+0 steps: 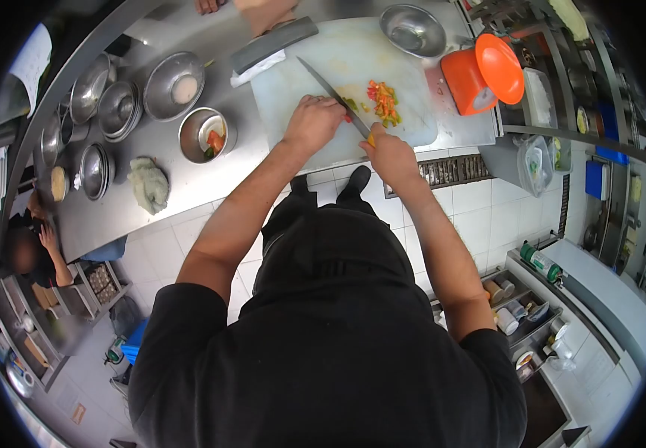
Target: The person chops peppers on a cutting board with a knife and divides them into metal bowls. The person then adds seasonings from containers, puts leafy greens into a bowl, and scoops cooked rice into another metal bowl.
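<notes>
My right hand is wrapped round the yellow handle of a kitchen knife, whose long blade slants up and left across the white cutting board. Close beside the blade, my left hand is closed with its fingers curled down. A small red piece of pepper shows at its fingertips; the rest of what it holds is hidden. Right of the blade lies a pile of chopped red, orange and green pepper. A few green bits sit against the knife.
An orange kitchen scale stands right of the board, and a metal bowl at its top edge. Leftward are a steel pot with vegetable pieces, a cloth and several bowls. Another person is at far left.
</notes>
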